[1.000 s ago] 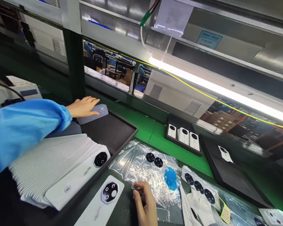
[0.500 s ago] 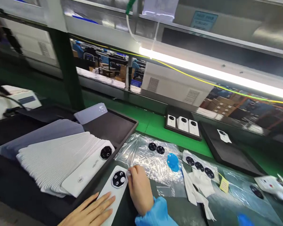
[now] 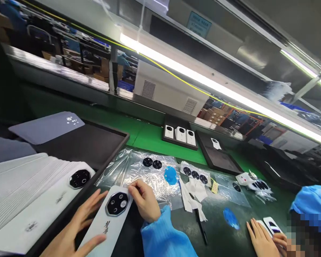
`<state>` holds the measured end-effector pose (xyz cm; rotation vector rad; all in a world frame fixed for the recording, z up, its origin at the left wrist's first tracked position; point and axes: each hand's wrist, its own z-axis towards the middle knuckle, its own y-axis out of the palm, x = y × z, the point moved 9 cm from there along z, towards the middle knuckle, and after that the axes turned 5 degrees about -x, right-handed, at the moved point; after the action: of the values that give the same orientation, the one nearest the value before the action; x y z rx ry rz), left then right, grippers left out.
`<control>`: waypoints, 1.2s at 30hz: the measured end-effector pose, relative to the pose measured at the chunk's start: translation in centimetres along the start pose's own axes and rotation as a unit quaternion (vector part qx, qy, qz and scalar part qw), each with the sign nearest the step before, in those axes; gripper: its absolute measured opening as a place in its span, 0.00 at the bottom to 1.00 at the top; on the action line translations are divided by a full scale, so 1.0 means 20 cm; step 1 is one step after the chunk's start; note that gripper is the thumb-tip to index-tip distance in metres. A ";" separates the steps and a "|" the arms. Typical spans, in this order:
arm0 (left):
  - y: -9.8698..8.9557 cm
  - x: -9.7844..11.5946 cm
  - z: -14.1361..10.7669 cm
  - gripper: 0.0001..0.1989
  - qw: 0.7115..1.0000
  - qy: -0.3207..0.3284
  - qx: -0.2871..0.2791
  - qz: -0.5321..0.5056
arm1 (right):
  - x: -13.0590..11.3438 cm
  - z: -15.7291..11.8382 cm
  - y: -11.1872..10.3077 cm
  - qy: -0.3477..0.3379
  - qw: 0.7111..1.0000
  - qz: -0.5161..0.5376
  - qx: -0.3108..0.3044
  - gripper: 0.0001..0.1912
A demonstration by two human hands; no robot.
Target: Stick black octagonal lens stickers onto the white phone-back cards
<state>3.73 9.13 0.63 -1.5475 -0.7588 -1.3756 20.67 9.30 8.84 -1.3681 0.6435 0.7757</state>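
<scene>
A pale panel with a black octagonal camera disc (image 3: 117, 203) lies on the dark table at the bottom centre. My left hand (image 3: 77, 225) has its fingers spread around the panel's left side, the thumb over its face below the disc. My right hand (image 3: 146, 201), in a blue sleeve, is pinched at the panel's upper right corner; what is between the fingertips is too small to make out. To the left, a fanned stack of similar white panels (image 3: 42, 203) rests in a black tray (image 3: 96, 142).
Clear film (image 3: 128, 171) holds two black discs (image 3: 152, 163) and a blue disc (image 3: 171, 175). White strips (image 3: 194, 192) and a black pen (image 3: 202, 226) lie right of centre. Small trays (image 3: 184, 142) stand behind. At the right, a person's hands (image 3: 262, 237) are over white pieces.
The view has swung right, bringing in the person in a blue cap. My left hand's fingers have lifted from the panel's face to its left side. My right hand stays at the corner.
</scene>
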 end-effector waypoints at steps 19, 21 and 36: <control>0.38 0.24 0.20 0.32 0.962 -0.089 -0.156 -0.207 | 0.49 0.43 -0.52 0.086 0.958 -0.272 -0.008 0.11; 0.37 0.22 0.20 0.31 0.968 -0.089 -0.155 -0.176 | 0.50 0.45 -0.52 0.085 0.956 -0.279 -0.015 0.11; 0.35 0.24 0.18 0.28 0.970 -0.089 -0.157 -0.161 | 0.38 0.35 -0.47 0.015 0.965 -0.258 0.041 0.22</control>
<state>12.34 9.11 3.94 -1.8747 -0.9719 -1.6708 32.47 16.84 9.16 -1.3903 0.3119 0.3050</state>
